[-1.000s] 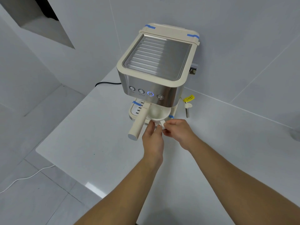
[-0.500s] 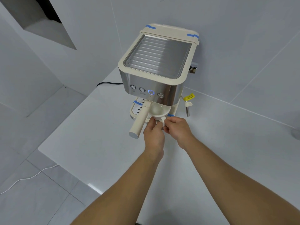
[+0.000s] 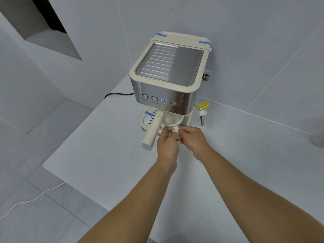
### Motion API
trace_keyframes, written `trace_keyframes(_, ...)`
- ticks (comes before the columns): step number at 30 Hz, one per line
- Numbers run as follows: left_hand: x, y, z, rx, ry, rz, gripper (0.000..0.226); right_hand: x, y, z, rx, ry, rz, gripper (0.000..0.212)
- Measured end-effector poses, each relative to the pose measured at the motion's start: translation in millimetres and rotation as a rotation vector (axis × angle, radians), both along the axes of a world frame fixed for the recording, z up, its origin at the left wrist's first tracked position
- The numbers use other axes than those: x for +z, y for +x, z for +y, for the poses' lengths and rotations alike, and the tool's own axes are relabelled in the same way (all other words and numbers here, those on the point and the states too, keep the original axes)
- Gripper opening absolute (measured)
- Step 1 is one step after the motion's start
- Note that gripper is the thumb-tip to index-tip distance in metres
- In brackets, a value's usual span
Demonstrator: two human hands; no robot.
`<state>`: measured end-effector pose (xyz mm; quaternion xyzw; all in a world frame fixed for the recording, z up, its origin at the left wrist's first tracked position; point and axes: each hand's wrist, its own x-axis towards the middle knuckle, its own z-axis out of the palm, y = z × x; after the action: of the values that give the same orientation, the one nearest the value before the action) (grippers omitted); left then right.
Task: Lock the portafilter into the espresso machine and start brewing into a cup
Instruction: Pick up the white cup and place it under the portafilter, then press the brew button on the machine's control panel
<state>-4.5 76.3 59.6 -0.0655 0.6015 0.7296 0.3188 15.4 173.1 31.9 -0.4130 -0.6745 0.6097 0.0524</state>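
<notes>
From the head camera, a cream and steel espresso machine [image 3: 168,79] stands at the back edge of a white counter [image 3: 98,151], against the tiled wall, with a steam wand [image 3: 202,118] hanging off its right side and a black power cord [image 3: 117,94] running out on the left. One of its four front buttons, the lit button [image 3: 164,101], glows blue. The portafilter [image 3: 158,126] sits under the front panel, its pale basin showing below the buttons and its long cream handle reaching toward the counter's front left, so by the look of it it is seated but whether it is turned fully home cannot be told. Both hands meet just in front of the drip tray [image 3: 149,120]: the left hand [image 3: 167,146] and the right hand [image 3: 192,139] have their fingers curled and pinched together on a small pale piece at the basin's front lip, which may be a cup or a spout; it is too hidden to name. The portafilter looks rigid and fairly heavy at the head, with a smooth handle, so the sound grip is probably a full wrap around the handle, not the lip. A small cup would likely be light and easy to tip, best held by its sides.
</notes>
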Motion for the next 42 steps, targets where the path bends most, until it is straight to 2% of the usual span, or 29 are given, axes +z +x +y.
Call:
trace_keyframes(10, 38.9, 24.7, -46.6, -0.273, 0.063, 0.045, 0.027, 52.7, 41.5, -5.4, 0.039, 0.08, 0.102, 0.021)
trace_keyframes(14, 71.8, 15.0, -71.9, -0.331, 0.116, 0.149, 0.024, 89.8, 58.4, -8.4, 0.081, 0.253, 0.167, 0.028)
trace_keyframes(16, 88.1, 4.0, -80.8, -0.351, 0.128, 0.239, 0.024, 109.2, 62.7, -10.9, 0.114, 0.388, 0.197, 0.028)
trace_keyframes(19, 111.8, -23.3, -90.9, -0.39, 0.107, 0.442, 0.023, 136.7, 60.1, -13.2, 0.095, 0.533, 0.246, 0.015)
trace_keyframes(22, 129.0, -58.7, -97.8, -0.416, 0.059, 0.653, 0.025, 163.0, 48.4, -17.3, 0.09, 0.708, 0.253, 0.019)
trace_keyframes(25, 132.8, -98.8, -93.9, -0.426, -0.139, 0.925, 0.028, 178.2, 31.0, -19.2, 0.148, 0.884, 0.236, 0.025)
trace_keyframes(27, 134.8, -126.1, -88.8, -0.454, -0.301, 1.128, 0.033, 181.7, 16.8, -21.0, 0.173, 0.937, 0.199, 0.029)
trace_keyframes(29, 135.4, -149.4, -83.1, -0.514, -0.392, 1.255, 0.039, 179.4, 4.3, -21.5, 0.215, 0.971, 0.148, 0.034)
trace_keyframes(32, 132.6, -176.3, -75.4, -0.664, -0.439, 1.364, 0.047, 170.9, -7.7, -18.5, 0.271, 1.001, 0.058, 0.035)
trace_keyframes(35, 126.2, -194.1, -71.3, -0.811, -0.484, 1.469, 0.051, 161.1, -13.0, -19.4, 0.256, 1.026, 0.08, 0.026)
trace_keyframes(42, 97.7, -206.0, -72.3, -0.83, -0.333, 1.621, 0.065, 130.9, -13.9, -25.3, 0.156, 1.077, 0.144, 0.035)
